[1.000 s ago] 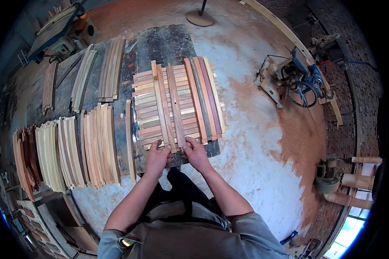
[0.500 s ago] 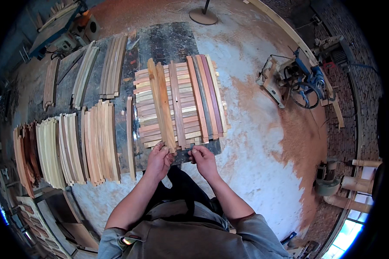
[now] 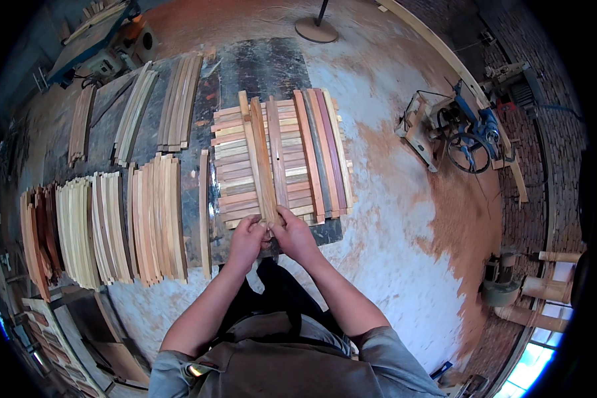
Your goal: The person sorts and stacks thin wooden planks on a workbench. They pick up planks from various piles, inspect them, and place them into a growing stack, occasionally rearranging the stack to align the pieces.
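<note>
Two wooden strips lie lengthwise over a layer of crosswise strips. Their near ends meet at my hands. My left hand is closed around the near end of the paler wooden strip. From the other side, my right hand pinches the end of the orange-brown wooden strip, its thumb on top. The two hands almost touch, and the fingertips partly hide the strip ends. Just right of them lies a pinkish-brown strip with a small dark spot. Further right, several pink, grey, purple and cream strips lie side by side.
Bundles of strips line the dark table on the left, with a single strip nearer me. A machine with a blue handwheel stands on the dusty floor at right, and a round stand base at the back.
My right hand has moved left and closed on the strip end beside my left hand. The far ends of the two strips have spread apart slightly. The whole view has shifted a little.
</note>
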`<state>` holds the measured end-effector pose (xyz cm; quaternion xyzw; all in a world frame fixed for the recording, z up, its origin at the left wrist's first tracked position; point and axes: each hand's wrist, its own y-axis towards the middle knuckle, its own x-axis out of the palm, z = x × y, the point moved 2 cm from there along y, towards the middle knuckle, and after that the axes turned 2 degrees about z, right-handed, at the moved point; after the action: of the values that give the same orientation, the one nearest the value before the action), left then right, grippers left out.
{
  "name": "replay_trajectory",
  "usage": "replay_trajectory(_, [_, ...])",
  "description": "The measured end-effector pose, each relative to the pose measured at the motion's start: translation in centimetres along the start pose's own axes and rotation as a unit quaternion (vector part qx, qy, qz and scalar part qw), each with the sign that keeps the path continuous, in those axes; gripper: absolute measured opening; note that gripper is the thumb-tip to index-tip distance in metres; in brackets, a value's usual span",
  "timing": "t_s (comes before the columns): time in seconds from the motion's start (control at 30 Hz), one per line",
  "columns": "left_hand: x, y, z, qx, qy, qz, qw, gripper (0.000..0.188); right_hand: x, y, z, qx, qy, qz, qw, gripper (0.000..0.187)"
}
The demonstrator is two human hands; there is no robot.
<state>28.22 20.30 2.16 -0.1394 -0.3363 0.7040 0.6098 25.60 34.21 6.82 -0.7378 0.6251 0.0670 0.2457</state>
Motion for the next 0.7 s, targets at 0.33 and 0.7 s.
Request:
replay_trajectory(0.33, [1.0, 1.0, 1.5, 0.006, -0.016, 0.050, 0.999, 0.024, -0.2, 0.8, 1.2, 0.133, 0.282, -0.142, 0.939, 0.035])
replay_trajectory(0.7, [-4.5, -2.5, -0.2, -0.090, -0.098, -0.124, 0.983, 0.019, 0.6, -2.2, 2.4, 0.140, 0.335, -0.184, 0.913, 0.036])
